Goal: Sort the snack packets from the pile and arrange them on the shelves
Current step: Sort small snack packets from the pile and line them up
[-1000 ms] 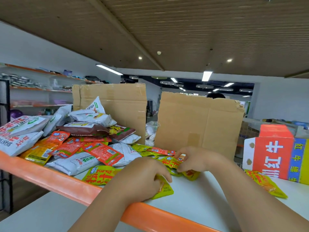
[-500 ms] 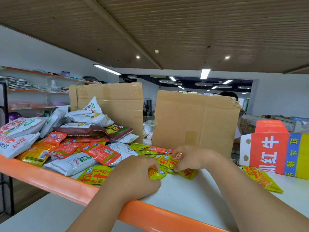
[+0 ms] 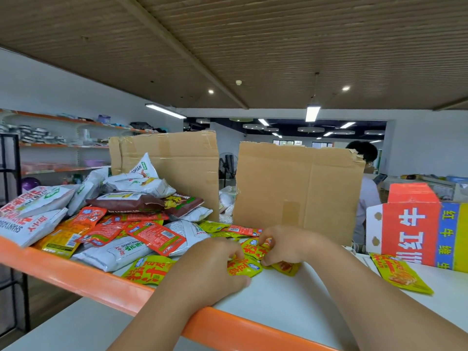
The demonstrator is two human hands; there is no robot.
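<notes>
White shelf [image 3: 291, 300] with an orange front edge carries everything, and a tall cardboard sheet [image 3: 298, 191] stands at its back. Just in front of that sheet, the left hand [image 3: 212, 269] pinches a small yellow packet [image 3: 243, 269] with curled fingers. The right hand [image 3: 286, 243] grips a second yellow packet [image 3: 253, 249], which touches the first. Left of the sheet lies the pile of snack packets [image 3: 114, 219], white, brown, red and yellow. Right of the sheet stands a red carton [image 3: 415, 224], with a lone yellow packet [image 3: 397, 272] lying before it.

On a white shelf [image 3: 291, 300], yellow packets [image 3: 244, 268] are pinched by the left hand [image 3: 212, 269] and right hand [image 3: 286, 245] beside the pile [image 3: 106, 219].
</notes>
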